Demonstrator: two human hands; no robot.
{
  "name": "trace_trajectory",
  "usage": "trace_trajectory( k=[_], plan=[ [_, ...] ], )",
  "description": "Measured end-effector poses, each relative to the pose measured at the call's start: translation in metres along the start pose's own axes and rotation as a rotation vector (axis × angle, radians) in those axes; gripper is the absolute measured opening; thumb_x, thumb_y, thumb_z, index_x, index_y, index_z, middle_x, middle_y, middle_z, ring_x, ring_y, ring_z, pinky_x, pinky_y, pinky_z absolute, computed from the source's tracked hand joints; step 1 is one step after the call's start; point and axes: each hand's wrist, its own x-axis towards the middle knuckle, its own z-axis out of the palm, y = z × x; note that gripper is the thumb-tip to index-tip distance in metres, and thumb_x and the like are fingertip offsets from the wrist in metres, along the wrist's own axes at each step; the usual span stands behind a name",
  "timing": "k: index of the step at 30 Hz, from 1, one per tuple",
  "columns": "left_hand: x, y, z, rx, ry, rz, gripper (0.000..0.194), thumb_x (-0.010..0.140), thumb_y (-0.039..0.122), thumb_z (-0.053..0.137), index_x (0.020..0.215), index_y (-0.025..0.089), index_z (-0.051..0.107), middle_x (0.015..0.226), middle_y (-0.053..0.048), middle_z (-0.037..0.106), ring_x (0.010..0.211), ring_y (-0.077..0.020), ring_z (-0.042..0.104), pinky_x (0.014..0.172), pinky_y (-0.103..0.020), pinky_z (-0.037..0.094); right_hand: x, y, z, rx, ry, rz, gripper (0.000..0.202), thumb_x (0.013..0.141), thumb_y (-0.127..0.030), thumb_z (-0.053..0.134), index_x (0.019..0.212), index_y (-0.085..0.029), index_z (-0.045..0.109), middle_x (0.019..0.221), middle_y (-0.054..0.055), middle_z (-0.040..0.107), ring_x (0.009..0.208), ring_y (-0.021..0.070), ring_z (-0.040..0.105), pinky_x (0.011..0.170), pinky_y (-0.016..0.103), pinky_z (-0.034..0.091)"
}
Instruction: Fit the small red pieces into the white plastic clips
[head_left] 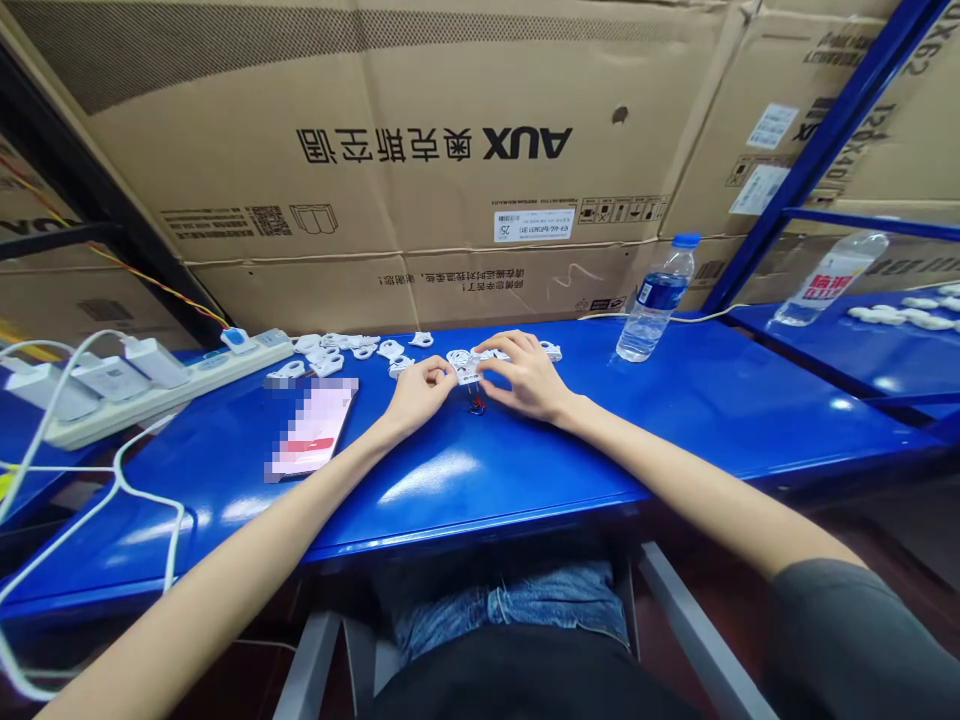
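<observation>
Just beyond the middle of the blue table, a small white plastic part sits between my two hands. Thin red and dark wires stick out of its near side. My left hand pinches the part's left edge, thumb and forefinger pressed together. From the right, my right hand has its thumb and bent fingers on the part's other side, hiding some of it. Behind and to the left lie several similar white plastic pieces, and a few more show behind my right hand.
A phone lies left of my left forearm. Farther left are a power strip with chargers and loose white cables. A water bottle stands at the back right; another bottle is beyond the blue post. Cardboard boxes wall the back.
</observation>
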Motion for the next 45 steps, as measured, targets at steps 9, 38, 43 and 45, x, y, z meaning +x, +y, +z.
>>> trace_trajectory(
  k=[9,38,43,45],
  plan=[
    [0.000,-0.004,0.000,-0.005,-0.014,0.010,0.013,0.081,0.030,0.057,0.076,0.018,0.061,0.054,0.007,0.039,0.054,-0.0102,0.035,0.059,-0.027,0.026,0.000,0.000,0.001,0.002,-0.043,0.039,0.009,0.098,-0.026,0.066,0.102,-0.023,0.073,0.128,0.009,0.073,0.119,0.0285,0.060,0.103,0.049,0.046],
    [-0.005,0.000,0.001,0.108,-0.112,0.088,0.012,0.075,0.028,0.059,0.079,0.018,0.065,0.052,0.008,0.039,0.052,-0.0105,0.036,0.058,-0.026,0.029,0.001,0.007,-0.001,-0.085,-0.070,0.064,0.013,0.100,-0.025,0.062,0.103,-0.023,0.074,0.125,0.010,0.072,0.118,0.0291,0.057,0.104,0.049,0.043],
    [-0.010,0.000,-0.002,0.308,-0.214,0.208,0.010,0.077,0.025,0.058,0.081,0.019,0.065,0.053,0.007,0.043,0.052,-0.0114,0.040,0.060,-0.027,0.032,0.000,0.009,-0.002,-0.073,-0.081,0.111,0.012,0.100,-0.028,0.062,0.101,-0.024,0.073,0.125,0.009,0.071,0.116,0.0282,0.056,0.104,0.048,0.044],
    [-0.010,-0.001,-0.004,0.389,-0.233,0.245,0.010,0.079,0.025,0.058,0.083,0.020,0.065,0.054,0.007,0.044,0.052,-0.0117,0.041,0.061,-0.027,0.032,0.000,0.009,-0.003,-0.068,-0.081,0.117,0.013,0.101,-0.029,0.062,0.101,-0.024,0.074,0.125,0.009,0.070,0.116,0.0277,0.056,0.104,0.048,0.044]
  ],
)
